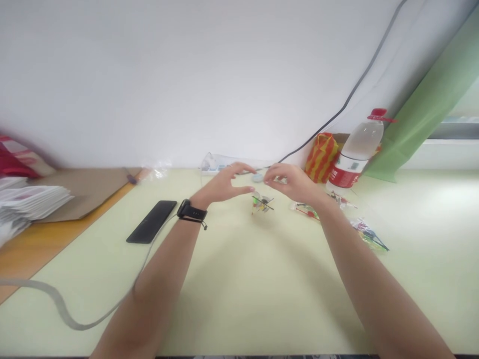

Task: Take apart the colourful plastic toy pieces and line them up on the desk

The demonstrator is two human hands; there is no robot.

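My left hand (228,182) is open above the table, its thumb and fingers spread apart with nothing between them. Facing it, my right hand (292,183) has loosely curled fingers with a small gap to the thumb, and no held thing shows. Just below and between the hands stands a small assembled toy (263,202) with thin dark crossed sticks and green and yellow parts; its fine details are blurred. A pale blue round disc (257,177) shows between the fingertips of both hands; whether either touches it I cannot tell.
Small plastic bags of colourful parts (368,235) lie to the right, near a large water bottle (355,152) and a striped red-yellow bag (322,157). At left are a black phone (151,222), a grey cable (63,311), cardboard (93,187) and stacked papers (37,202).
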